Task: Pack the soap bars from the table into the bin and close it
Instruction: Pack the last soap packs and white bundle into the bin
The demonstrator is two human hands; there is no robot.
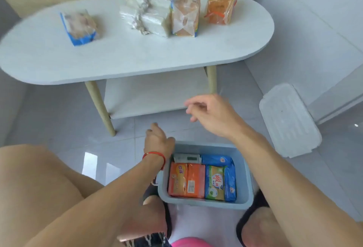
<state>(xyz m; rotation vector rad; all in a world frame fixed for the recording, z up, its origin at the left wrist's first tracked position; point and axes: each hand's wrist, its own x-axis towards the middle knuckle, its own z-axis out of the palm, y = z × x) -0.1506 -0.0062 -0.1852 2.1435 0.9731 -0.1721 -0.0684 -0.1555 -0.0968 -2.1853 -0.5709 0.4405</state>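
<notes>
A blue-grey bin (245, 176) stands on the floor between my feet and holds several wrapped soap bars, orange (185, 181), green-yellow (214, 183) and blue (217, 160). More soap packs lie on the white oval table (127, 56): a blue-edged pack (79, 27) at the left, a white bundle (146, 13) in the middle, a tan pack (185, 12) and an orange pack (222, 3) at the right. My left hand (158, 140) hovers over the bin's far left corner, empty. My right hand (210, 112) is raised above the bin, fingers loosely apart, holding nothing.
The bin's white lid (289, 121) lies on the floor at the right, by a white wall. The table has wooden legs (100, 107) and a lower shelf (155, 95). My knees and black slippers (253, 211) flank the bin.
</notes>
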